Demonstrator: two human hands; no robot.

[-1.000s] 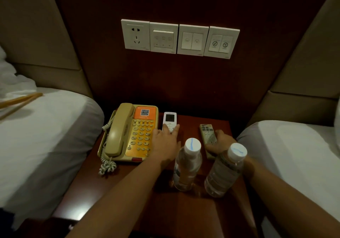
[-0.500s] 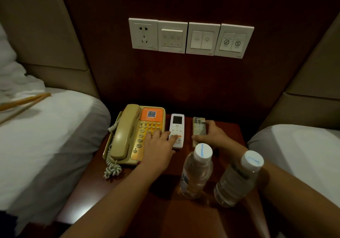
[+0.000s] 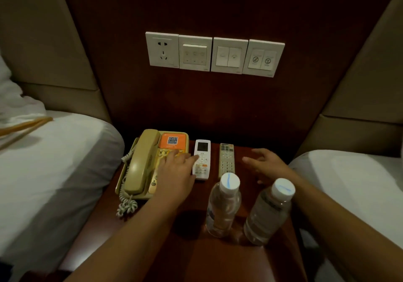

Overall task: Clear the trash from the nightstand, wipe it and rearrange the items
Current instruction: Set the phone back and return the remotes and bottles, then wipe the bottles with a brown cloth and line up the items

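Two water bottles [image 3: 223, 207] [image 3: 269, 213] stand upright side by side at the front of the nightstand [image 3: 196, 257], with a telephone [image 3: 144, 162], a white remote [image 3: 202, 159] and a grey remote [image 3: 226, 160] in a row behind them. Left hand [image 3: 174, 168] lies flat with straight fingers over the telephone keypad, fingertips touching the white remote. Right hand [image 3: 267, 164] hovers spread and empty just right of the grey remote, apart from it.

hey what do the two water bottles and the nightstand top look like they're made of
Water bottles: probably thin clear plastic, since you can see through them, with opaque white caps. Nightstand top: seemingly reddish-brown wood or veneer with a glossy finish, given its sheen.
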